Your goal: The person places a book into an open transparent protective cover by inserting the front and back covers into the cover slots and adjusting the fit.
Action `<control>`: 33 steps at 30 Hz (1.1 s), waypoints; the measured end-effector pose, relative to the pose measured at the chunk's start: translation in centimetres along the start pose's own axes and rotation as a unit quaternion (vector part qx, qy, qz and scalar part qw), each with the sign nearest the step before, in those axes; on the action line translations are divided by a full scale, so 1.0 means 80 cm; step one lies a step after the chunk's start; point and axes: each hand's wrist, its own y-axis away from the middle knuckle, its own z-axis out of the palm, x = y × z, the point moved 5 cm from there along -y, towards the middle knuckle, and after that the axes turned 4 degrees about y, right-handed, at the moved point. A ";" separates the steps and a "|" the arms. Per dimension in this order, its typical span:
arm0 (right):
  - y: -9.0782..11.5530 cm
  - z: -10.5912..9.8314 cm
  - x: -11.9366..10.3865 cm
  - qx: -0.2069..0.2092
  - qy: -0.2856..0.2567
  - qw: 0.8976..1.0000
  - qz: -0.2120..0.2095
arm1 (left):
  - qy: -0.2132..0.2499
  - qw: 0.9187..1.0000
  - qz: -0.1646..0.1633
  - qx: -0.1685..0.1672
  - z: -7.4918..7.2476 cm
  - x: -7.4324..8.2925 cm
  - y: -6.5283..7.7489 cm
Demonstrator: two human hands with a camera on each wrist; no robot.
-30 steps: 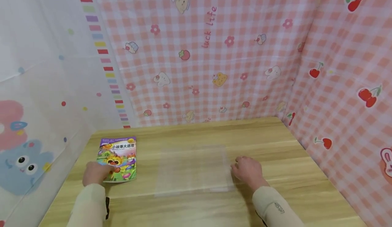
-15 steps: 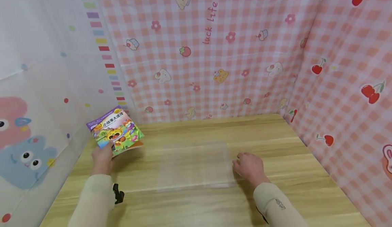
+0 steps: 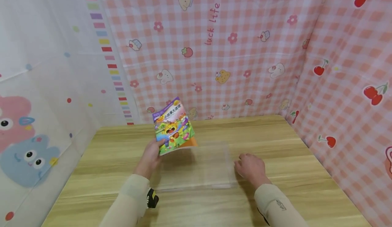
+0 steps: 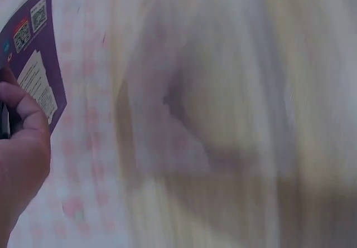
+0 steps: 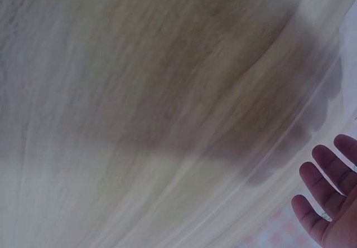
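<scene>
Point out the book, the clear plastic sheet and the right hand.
Book (image 3: 173, 129): head view, middle of its front cover.
Clear plastic sheet (image 3: 199, 169): head view, near its middle.
Right hand (image 3: 251, 168): head view, back of the hand.

One book (image 3: 174, 128), one clear sheet (image 3: 214, 169), one left hand (image 3: 150, 155), one right hand (image 3: 251, 168), one bench (image 3: 275, 138).
Around the sheet in the head view: one book at 11 o'clock, one hand at 9, one at 3, two sleeves (image 3: 125, 203) at 8 and 4, five cherry prints (image 3: 376, 94) between 1 and 3. At 10 in the left wrist view, two QR codes (image 4: 38, 15).
</scene>
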 end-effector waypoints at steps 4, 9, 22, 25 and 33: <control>0.002 0.001 0.006 -0.001 0.002 1.000 0.007 | -0.044 0.997 -0.010 -0.060 0.046 -0.040 0.006; 0.004 0.000 0.017 0.001 0.004 1.000 0.021 | -0.073 0.990 -0.020 -0.119 0.086 -0.089 0.022; 0.009 -0.003 0.027 0.018 0.003 0.999 0.028 | -0.115 0.985 -0.038 -0.121 0.104 -0.146 0.035; 0.008 -0.001 0.026 0.013 0.004 0.999 0.030 | -0.122 0.984 -0.037 -0.126 0.102 -0.152 0.034; 0.005 0.007 0.025 -0.012 0.018 0.999 0.027 | -0.278 0.957 -0.016 -0.074 0.087 -0.162 0.029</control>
